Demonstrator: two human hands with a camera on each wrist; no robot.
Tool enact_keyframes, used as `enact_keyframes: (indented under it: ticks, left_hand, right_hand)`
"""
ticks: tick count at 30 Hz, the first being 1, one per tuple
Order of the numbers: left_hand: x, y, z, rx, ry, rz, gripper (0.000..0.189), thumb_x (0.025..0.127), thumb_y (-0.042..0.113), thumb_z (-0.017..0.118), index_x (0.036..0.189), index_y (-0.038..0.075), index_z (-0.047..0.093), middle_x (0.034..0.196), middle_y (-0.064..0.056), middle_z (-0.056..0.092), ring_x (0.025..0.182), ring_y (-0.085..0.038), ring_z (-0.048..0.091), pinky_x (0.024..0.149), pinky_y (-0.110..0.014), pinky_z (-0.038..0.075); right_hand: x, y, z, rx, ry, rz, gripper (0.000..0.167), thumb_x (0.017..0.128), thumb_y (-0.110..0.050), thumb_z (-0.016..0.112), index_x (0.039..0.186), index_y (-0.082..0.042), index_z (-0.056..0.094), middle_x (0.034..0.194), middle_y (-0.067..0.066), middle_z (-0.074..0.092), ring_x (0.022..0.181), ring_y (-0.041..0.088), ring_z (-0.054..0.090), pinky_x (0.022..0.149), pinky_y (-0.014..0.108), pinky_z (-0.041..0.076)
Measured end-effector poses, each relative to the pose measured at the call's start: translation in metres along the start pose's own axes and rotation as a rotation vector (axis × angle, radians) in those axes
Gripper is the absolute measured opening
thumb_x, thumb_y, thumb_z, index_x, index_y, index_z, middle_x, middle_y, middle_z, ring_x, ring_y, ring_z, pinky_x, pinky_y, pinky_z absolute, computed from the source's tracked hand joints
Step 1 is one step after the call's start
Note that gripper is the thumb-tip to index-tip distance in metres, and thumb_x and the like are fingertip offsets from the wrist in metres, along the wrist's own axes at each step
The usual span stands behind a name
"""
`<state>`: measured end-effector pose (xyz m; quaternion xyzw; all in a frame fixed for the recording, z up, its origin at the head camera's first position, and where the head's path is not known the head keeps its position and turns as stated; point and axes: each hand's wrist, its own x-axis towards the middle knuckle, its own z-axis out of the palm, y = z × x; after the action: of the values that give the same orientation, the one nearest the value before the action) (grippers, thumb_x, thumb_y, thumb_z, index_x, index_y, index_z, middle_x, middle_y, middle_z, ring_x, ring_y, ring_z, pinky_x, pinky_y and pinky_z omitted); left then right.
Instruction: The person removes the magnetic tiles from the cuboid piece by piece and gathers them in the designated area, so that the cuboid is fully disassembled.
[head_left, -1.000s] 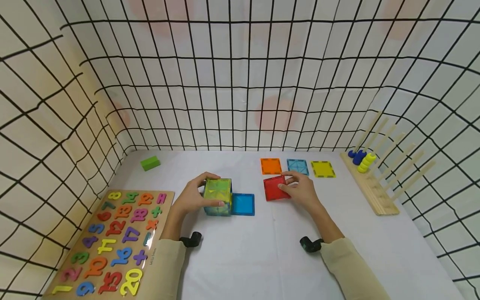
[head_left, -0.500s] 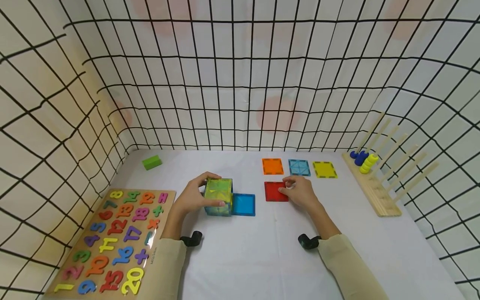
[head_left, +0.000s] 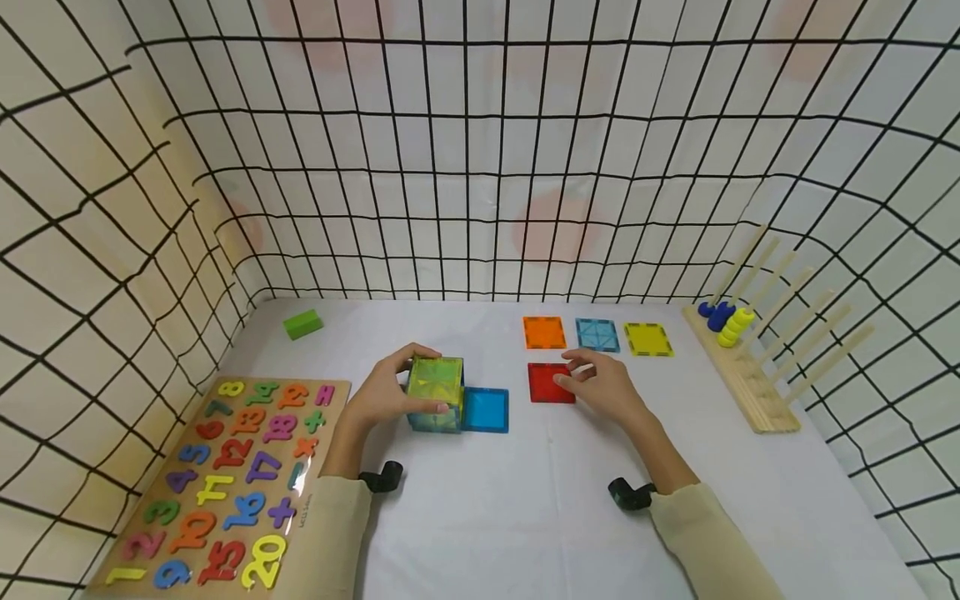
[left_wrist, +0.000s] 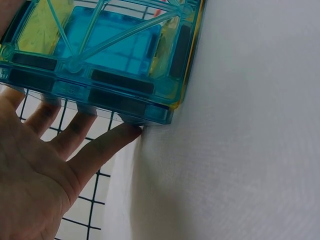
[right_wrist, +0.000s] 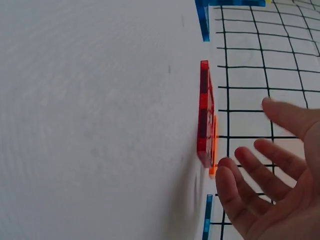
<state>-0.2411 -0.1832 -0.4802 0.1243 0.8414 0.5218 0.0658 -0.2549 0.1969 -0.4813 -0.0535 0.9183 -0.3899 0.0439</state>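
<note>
In the head view, my left hand [head_left: 384,392] holds a cube of see-through magnetic tiles [head_left: 437,380], its thumb across the near side and its fingers along the left and far sides. The left wrist view shows fingertips against the cube's blue tile wall [left_wrist: 90,80]. A blue magnetic tile [head_left: 486,410] lies flat against the cube's right side. My right hand [head_left: 602,385] hovers by the right edge of a flat red magnetic tile [head_left: 550,383]. In the right wrist view its fingers are loosely spread around nothing, apart from the red tile [right_wrist: 204,110].
Behind the red tile lie an orange tile [head_left: 544,332], a light blue tile [head_left: 597,335] and a yellow tile [head_left: 648,339]. A wooden peg rack [head_left: 757,392] stands right, a number board [head_left: 300,500] lies left, and a green block [head_left: 302,325] sits back left.
My right hand has laid the tilted red tile flat on the table, let it go and drawn slightly off to the right. The left hand has stayed on the cube.
</note>
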Motion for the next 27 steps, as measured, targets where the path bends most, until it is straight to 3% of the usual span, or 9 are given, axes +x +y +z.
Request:
enact_keyframes:
  ticks: [9,13,18,24,27]
  left_hand:
    - [-0.001,0.002,-0.001,-0.006,-0.004,-0.002,0.073,0.068,0.034,0.097,0.131,0.034,0.061,0.141,0.0,0.06,0.125,-0.031,0.053,0.096,-0.046,0.056]
    - [0.0,0.001,0.0,-0.007,0.002,-0.004,0.073,0.067,0.034,0.098,0.131,0.034,0.062,0.14,0.001,0.06,0.125,-0.03,0.053,0.095,-0.045,0.056]
    - [-0.001,0.001,0.0,0.0,0.009,-0.004,0.075,0.067,0.034,0.098,0.132,0.032,0.062,0.141,0.002,0.06,0.125,-0.029,0.054,0.096,-0.046,0.056]
    - [-0.001,0.002,0.001,-0.005,0.014,-0.002,0.074,0.068,0.034,0.097,0.133,0.033,0.062,0.143,0.0,0.06,0.128,-0.031,0.053,0.098,-0.05,0.055]
    - [-0.004,0.01,0.001,-0.006,0.012,-0.009,0.074,0.07,0.027,0.096,0.135,0.027,0.061,0.144,-0.004,0.059,0.129,-0.034,0.052,0.098,-0.051,0.054]
  right_hand:
    - [-0.008,-0.014,0.007,0.008,-0.08,-0.157,0.062,0.089,-0.044,0.08,0.142,-0.02,0.061,0.133,0.009,0.066,0.119,0.029,0.06,0.097,0.046,0.058]
    - [-0.01,-0.025,0.014,0.007,-0.113,-0.174,0.065,0.086,-0.046,0.081,0.143,-0.025,0.059,0.138,0.008,0.062,0.125,0.031,0.056,0.094,0.048,0.06]
    - [-0.01,-0.039,0.027,-0.008,-0.152,-0.224,0.069,0.085,-0.049,0.08,0.145,-0.023,0.058,0.145,0.006,0.059,0.133,0.032,0.052,0.093,0.053,0.059]
    - [-0.01,-0.051,0.044,-0.024,-0.193,-0.285,0.072,0.083,-0.05,0.082,0.144,-0.02,0.059,0.142,0.001,0.062,0.128,0.026,0.058,0.1,0.053,0.056]
    - [-0.009,-0.055,0.052,-0.03,-0.202,-0.286,0.074,0.081,-0.052,0.084,0.143,-0.021,0.06,0.14,0.001,0.063,0.127,0.024,0.057,0.101,0.051,0.055]
